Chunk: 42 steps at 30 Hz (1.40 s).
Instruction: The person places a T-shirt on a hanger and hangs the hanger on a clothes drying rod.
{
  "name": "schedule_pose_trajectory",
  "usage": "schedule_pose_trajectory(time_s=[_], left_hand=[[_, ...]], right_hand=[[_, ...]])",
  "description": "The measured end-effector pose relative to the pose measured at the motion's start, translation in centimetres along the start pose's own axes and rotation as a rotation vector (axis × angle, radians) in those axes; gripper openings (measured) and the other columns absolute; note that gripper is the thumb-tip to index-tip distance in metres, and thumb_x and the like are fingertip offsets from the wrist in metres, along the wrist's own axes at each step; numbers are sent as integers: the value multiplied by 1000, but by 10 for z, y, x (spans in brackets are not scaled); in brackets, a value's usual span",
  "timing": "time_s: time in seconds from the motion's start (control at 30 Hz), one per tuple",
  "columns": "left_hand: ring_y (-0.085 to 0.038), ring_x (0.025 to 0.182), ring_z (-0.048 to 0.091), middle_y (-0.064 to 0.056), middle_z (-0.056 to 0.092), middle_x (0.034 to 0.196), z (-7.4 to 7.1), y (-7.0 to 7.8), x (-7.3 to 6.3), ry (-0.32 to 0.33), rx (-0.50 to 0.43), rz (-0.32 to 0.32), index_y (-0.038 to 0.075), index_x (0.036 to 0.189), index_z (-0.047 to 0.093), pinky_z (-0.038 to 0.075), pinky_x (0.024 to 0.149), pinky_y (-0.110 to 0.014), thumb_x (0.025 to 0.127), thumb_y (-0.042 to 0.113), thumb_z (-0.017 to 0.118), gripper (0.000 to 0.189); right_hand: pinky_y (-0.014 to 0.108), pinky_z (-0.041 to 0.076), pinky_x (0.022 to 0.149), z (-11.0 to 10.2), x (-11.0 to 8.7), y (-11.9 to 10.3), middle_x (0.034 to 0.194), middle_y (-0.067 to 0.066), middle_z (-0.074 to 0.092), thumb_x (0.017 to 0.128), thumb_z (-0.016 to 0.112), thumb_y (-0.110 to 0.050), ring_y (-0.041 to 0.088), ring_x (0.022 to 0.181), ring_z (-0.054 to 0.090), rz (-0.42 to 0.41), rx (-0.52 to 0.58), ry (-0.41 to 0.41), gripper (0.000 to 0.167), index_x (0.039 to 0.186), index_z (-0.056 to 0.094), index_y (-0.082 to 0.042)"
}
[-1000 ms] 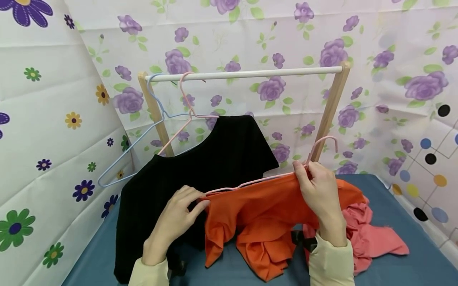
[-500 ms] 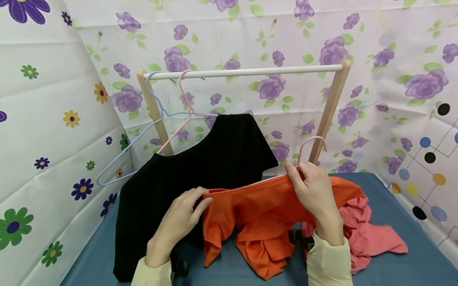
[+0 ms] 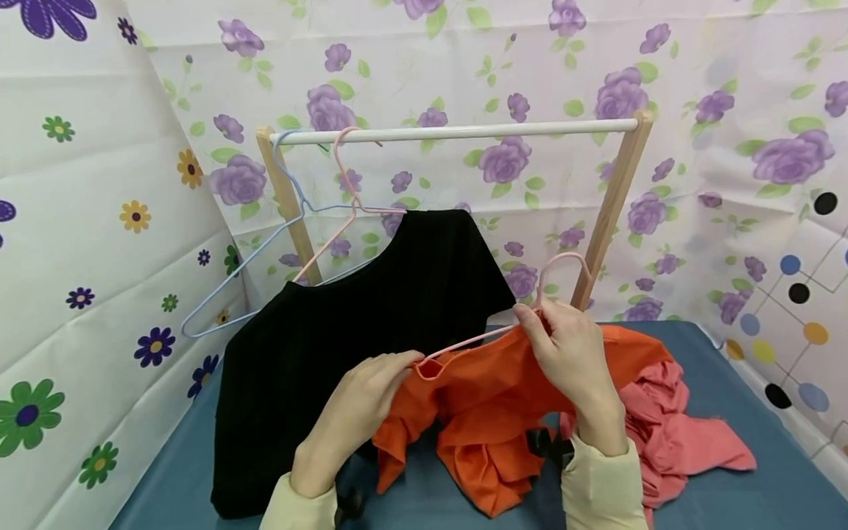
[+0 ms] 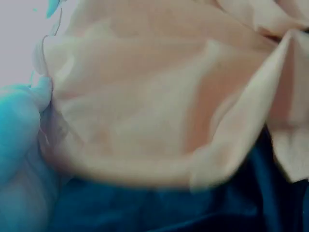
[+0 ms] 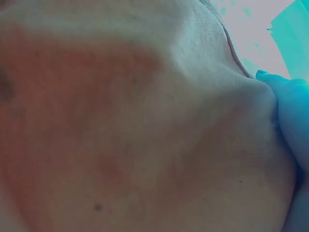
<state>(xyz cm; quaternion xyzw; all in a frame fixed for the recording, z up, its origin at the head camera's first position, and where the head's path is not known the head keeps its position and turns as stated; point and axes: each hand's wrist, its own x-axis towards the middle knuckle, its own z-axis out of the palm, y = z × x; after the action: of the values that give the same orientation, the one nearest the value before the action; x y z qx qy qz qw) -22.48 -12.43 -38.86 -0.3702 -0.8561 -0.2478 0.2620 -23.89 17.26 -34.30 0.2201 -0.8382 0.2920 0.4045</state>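
An orange T-shirt (image 3: 490,383) is held up over the table, a pink hanger (image 3: 470,341) along its neckline. My right hand (image 3: 573,353) grips the hanger just below its hook together with the shirt's top edge, thumb in front. At the left end of the neck opening, my left hand (image 3: 364,390) pinches the fabric between thumb and fingers, where the hanger's arm meets the cloth. Washed-out colours make the shirt (image 4: 130,106) look pale in the left wrist view, with the left thumb at its edge. Cloth fills most of the right wrist view, beside the right thumb (image 5: 289,106).
Behind stands a rack with a white rail (image 3: 464,132) and wooden posts. On its left end hang a blue hanger (image 3: 228,283) and a black T-shirt (image 3: 344,346) on another pink hanger (image 3: 344,173). A crumpled coral garment (image 3: 689,442) lies on the blue table (image 3: 662,335) at right.
My right hand has moved left with the pink hanger. My left hand has moved right along the neckline, and a small gap in the orange collar now shows beside its fingertips.
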Motion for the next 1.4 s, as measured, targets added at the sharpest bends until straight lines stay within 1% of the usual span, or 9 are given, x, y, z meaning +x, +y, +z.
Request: schedule_pose_trajectory(time_s=[0.1, 0.2, 0.37, 0.53, 0.63, 0.83, 1.17, 1.27, 1.4], left_hand=[[-7, 94, 62, 4, 68, 110, 4, 3, 4, 0, 33, 38, 13, 124, 63, 51, 83, -29, 98, 10, 61, 27], [-8, 91, 62, 3, 68, 108, 8, 6, 5, 6, 65, 55, 11, 123, 64, 51, 80, -28, 98, 11, 61, 25], [-8, 89, 64, 3, 68, 108, 11, 10, 8, 6, 62, 23, 12, 123, 62, 53, 77, -28, 100, 13, 58, 23], [-6, 78, 62, 4, 67, 106, 12, 16, 18, 22, 48, -20, 15, 124, 62, 53, 69, -24, 101, 14, 55, 24], [-6, 73, 61, 3, 68, 104, 15, 20, 24, 40, 45, -32, 15, 123, 63, 52, 66, -23, 101, 14, 56, 23], [-7, 73, 61, 1, 68, 105, 18, 27, 33, 56, 19, -58, 13, 121, 65, 53, 68, -26, 100, 13, 57, 22], [-7, 68, 59, 3, 67, 98, 21, 34, 43, 101, -7, -51, 13, 119, 67, 52, 65, -23, 100, 13, 58, 22], [-7, 69, 60, 4, 67, 98, 21, 33, 44, 106, -11, -48, 14, 118, 67, 52, 66, -23, 99, 13, 59, 21], [-7, 72, 62, 3, 68, 102, 21, 29, 43, 116, -12, -34, 14, 116, 68, 53, 69, -23, 99, 13, 60, 20]], right_hand=[[30, 26, 47, 4, 1, -3, 60, -6, 30, 102, 51, -40, 9, 50, 31, -21, 2, -4, 44, 65, 43, -18], [29, 26, 46, 10, 0, -5, 60, -7, 30, 102, 48, -43, 8, 50, 30, -38, 5, -11, 45, 65, 43, -19], [28, 27, 46, 19, 1, -12, 59, -9, 30, 102, 46, -47, 7, 50, 33, -69, 0, -22, 45, 66, 45, -19], [28, 30, 49, 26, 3, -20, 59, -9, 33, 101, 45, -50, 10, 53, 39, -90, -10, -37, 45, 69, 50, -18], [28, 30, 49, 28, 2, -22, 59, -9, 33, 101, 43, -52, 10, 53, 39, -84, -18, -37, 47, 69, 50, -18], [28, 29, 47, 28, 1, -21, 59, -9, 33, 101, 43, -52, 9, 52, 36, -64, -23, -37, 47, 68, 49, -18], [27, 31, 48, 28, 3, -23, 59, -8, 34, 100, 42, -54, 10, 52, 39, -85, -22, -36, 49, 70, 52, -17], [27, 32, 50, 27, 3, -23, 61, -9, 35, 100, 44, -52, 9, 54, 39, -84, -6, -55, 46, 73, 54, -17], [27, 33, 51, 25, 0, -20, 63, -9, 37, 99, 55, -43, 7, 55, 39, -83, 29, -95, 34, 77, 55, -16]])
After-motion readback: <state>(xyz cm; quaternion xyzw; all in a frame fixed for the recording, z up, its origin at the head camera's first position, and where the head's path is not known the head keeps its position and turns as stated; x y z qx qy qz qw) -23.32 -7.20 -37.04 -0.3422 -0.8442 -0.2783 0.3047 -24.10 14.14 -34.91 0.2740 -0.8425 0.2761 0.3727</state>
